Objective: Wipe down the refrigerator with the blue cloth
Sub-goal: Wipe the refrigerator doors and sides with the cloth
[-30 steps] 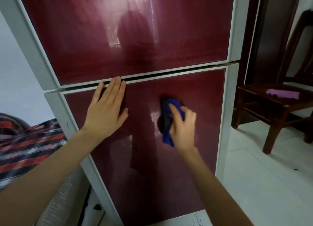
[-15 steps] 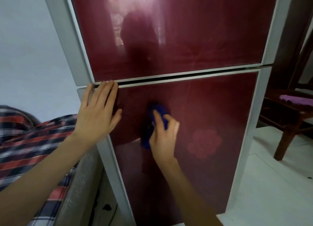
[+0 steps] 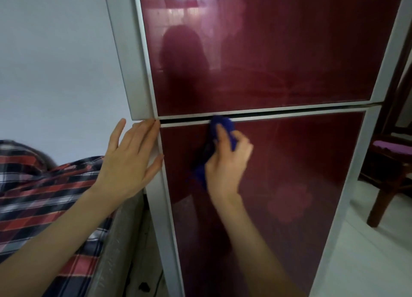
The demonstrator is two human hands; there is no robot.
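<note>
Step in hand: wiping the top of the lower door (image 3: 289, 163) of the refrigerator (image 3: 133, 78). The blue cloth (image 3: 223, 123) is bunched under the right hand (image 3: 227, 163). The fingers curl round it and the forefinger lies along it, pressing it to the red panel just below the gap between the doors; its top edge touches the pale trim strip. The left hand (image 3: 129, 160) lies flat, fingers straight and spread, on the left frame at the lower door's corner, and holds nothing. Judgement: spread the wad for more contact, press evenly, run overlapping strokes along the trim, then work downward. The glossy panel would show smears, so finish in one direction. The braced left hand should stop the door from shifting. The upper door (image 3: 289, 51) shows faint streaks and probably needs a pass too. Count: refrigerator 1, doors 2; blue cloth 1; hands 2; chair (image 3: 383, 185) 1, at right, with purple cloth (image 3: 392, 146) 1 on its seat; plaid fabric (image 3: 44, 185) 1, at left.
</note>
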